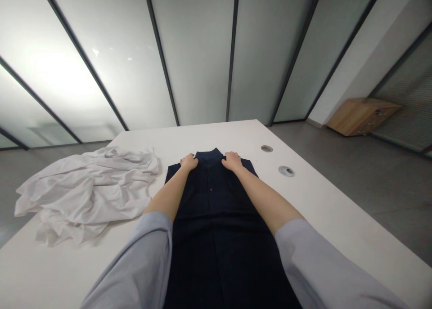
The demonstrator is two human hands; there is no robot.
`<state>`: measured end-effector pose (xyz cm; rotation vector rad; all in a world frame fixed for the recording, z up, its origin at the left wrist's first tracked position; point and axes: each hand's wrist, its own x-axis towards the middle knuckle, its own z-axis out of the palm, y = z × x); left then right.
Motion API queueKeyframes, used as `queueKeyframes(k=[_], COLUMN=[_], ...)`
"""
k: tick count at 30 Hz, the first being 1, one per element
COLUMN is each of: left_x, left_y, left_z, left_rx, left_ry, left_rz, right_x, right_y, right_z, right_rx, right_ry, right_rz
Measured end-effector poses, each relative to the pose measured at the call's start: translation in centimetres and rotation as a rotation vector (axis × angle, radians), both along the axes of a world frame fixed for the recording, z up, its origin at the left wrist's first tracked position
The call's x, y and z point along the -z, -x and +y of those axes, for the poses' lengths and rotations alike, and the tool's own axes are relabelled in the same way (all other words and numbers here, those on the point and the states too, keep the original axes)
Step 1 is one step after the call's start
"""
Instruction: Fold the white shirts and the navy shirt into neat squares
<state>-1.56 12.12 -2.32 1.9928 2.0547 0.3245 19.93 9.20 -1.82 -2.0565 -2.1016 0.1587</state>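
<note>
"Pale grey fabric sleeves (138,259) of mine come nearest the head camera; between them a dark navy button-front shirt (216,237) lies on the smooth white tabletop (337,219), its collar (209,156) away from me."

"And your fingers?"

"My left hand (189,162) and right hand (232,160) are curled and look clamped on the shoulder fabric, one each side of the collar; some fingertips are hidden. I think the matched hold keeps the shoulders level and the buttons (211,190) in line."

"Why is that crumpled white cloth (97,187) off left?"

"Probably to leave the shirt room. Two round grommets (286,171) at right look meant for cables."

"Any brand or label?"

"No writing I can read."
</note>
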Motion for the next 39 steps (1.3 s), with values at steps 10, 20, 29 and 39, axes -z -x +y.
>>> queueKeyframes(k=[10,20,29,39], left_x=[-1.6,-2.4,-1.5,2.0], left_y=[2.8,3.7,2.8,1.8], left_z=[-1.1,-6.6,-8.7,-8.6], left_rx=[0.313,0.563,0.502,0.3], left_ry=[0.027,-0.336,-0.251,-0.069], left_rz=[-0.212,0.326,0.428,0.246], right_x=[-1.1,-0.7,-0.1,2.1], right_y=[-2.0,-3.6,-2.4,-1.1], right_z=[0.3,-4.0,-5.8,-6.0], right_rx=[-0.132,-0.442,-0.351,-0.234], right_ry=[-0.023,-0.312,-0.181,0.095], right_rz=[0.07,-0.141,-0.208,-0.107])
